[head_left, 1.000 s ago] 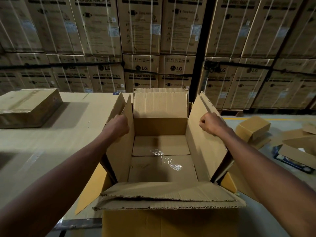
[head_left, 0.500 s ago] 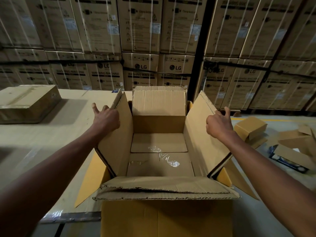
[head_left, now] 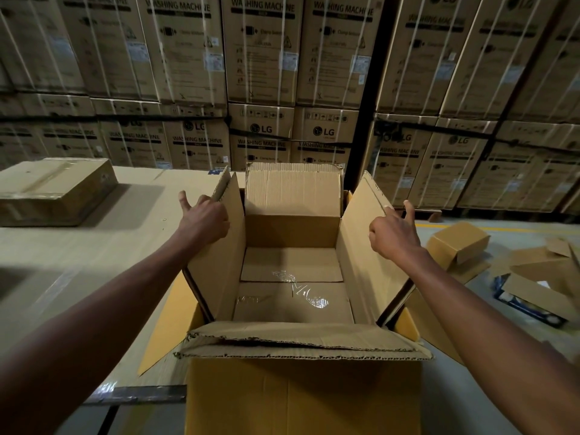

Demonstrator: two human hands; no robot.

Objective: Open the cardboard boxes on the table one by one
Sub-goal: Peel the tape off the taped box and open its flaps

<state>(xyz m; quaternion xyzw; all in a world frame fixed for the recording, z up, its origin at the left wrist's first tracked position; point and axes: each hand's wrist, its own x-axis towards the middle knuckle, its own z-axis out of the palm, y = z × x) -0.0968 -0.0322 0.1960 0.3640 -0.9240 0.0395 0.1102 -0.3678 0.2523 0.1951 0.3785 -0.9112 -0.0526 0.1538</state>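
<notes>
Two hands point(head_left: 205, 221) point(head_left: 394, 237) against open box point(head_left: 295, 397) flaps

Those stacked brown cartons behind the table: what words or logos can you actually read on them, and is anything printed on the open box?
"LG": logo on the stacked brown cardboard cartons against the back wall.
"WASHING MACHINE": heading on the same cartons, upper and lower rows.
Smaller lines, handling symbols and white stickers on those cartons: too small or blurred to read.
Open brown cardboard box on the table: no readable print.
Closed flat cardboard box at left: none readable.
</notes>
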